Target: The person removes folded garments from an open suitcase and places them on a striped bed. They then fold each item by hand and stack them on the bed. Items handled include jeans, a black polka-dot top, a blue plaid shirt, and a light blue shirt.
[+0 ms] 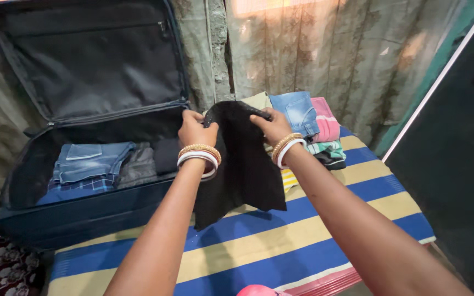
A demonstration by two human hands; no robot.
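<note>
Black cloth point(245, 159) pinched between fingers point(259, 118).

Left arm: bare, stretched forward from the lower edge, wrist ringed with gold and white bangles point(199, 155). My left hand point(195, 130): raised, back toward me, fingers curled shut in a pinch. Right arm: bare, reached in from lower right, same bangles. My right hand point(274, 126): level with the left, near it, fingers likewise pinched closed.
</note>
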